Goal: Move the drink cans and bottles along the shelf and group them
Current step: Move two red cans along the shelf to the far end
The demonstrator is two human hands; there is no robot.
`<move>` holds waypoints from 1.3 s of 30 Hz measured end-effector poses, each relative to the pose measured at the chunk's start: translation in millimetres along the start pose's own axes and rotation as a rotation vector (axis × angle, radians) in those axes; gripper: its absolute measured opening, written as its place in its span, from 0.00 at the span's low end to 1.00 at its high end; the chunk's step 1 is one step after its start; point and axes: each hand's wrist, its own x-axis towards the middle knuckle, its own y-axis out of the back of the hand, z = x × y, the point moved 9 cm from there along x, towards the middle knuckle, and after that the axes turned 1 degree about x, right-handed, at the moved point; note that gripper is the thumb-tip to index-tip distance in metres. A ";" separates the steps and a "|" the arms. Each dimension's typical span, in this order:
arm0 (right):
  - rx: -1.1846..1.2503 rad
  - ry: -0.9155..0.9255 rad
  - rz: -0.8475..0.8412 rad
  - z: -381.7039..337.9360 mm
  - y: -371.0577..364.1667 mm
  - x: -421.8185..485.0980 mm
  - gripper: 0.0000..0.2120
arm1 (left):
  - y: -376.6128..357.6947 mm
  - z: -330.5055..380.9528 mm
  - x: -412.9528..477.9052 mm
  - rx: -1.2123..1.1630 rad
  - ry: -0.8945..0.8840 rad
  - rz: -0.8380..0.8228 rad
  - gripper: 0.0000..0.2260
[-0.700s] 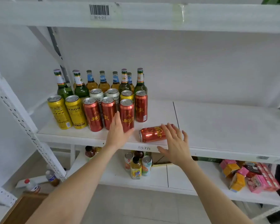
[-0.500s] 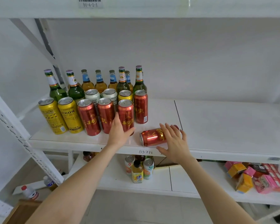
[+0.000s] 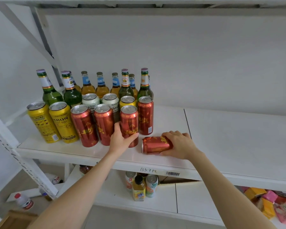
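Lying sideways, red metal drink can (image 3: 155,145) sits under right hand's (image 3: 180,144) curled fingers, clamped; left hand (image 3: 120,140) grips upright red can (image 3: 129,119).

Right hand (image 3: 180,144) gripping fallen red can (image 3: 156,145), left hand (image 3: 120,139) on upright can (image 3: 129,124)

A white shelf (image 3: 230,129) backs onto a plain white wall (image 3: 188,55); a perforated upright (image 3: 23,162) stands left, grey floor (image 3: 122,217) below.

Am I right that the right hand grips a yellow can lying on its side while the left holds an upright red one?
Head view: the lying can in the right hand is red, not yellow; the left hand does hold an upright red can.
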 end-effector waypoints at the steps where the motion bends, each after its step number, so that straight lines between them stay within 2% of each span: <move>1: 0.006 -0.008 -0.026 1.7 0.6 3.6 0.37 | -0.7 0.2 1.3 -0.006 0.004 -0.003 0.31; 6: 0.086 -0.139 -0.114 21.2 3.1 8.2 0.32 | -1.0 0.2 2.8 -0.018 0.016 -0.019 0.30; 10: 0.259 -0.300 -0.119 40.0 2.4 -0.4 0.28 | 1.4 4.1 -2.8 -0.036 0.034 -0.036 0.28; 12: 0.452 -0.368 -0.096 44.3 1.9 -9.3 0.27 | 1.8 5.1 -7.1 -0.057 0.063 -0.047 0.27; 17: 1.214 -0.556 0.052 39.2 -5.0 -35.7 0.25 | -2.6 0.5 -23.2 -0.190 0.174 -0.116 0.27; 22: 1.543 -0.642 0.117 25.5 -6.0 -54.6 0.25 | -3.7 0.6 -45.1 -0.317 0.248 -0.204 0.28; 26: 1.652 -0.638 0.174 18.5 -3.5 -70.6 0.30 | 1.0 2.3 -62.3 -0.374 0.310 -0.230 0.27; 31: 1.738 -0.602 0.241 8.7 2.1 -88.2 0.23 | 4.9 14.6 -78.2 -0.401 0.333 -0.266 0.23; 39: 1.708 -0.630 0.289 13.2 1.3 -114.1 0.25 | -1.2 32.2 -93.1 -0.368 0.308 -0.323 0.20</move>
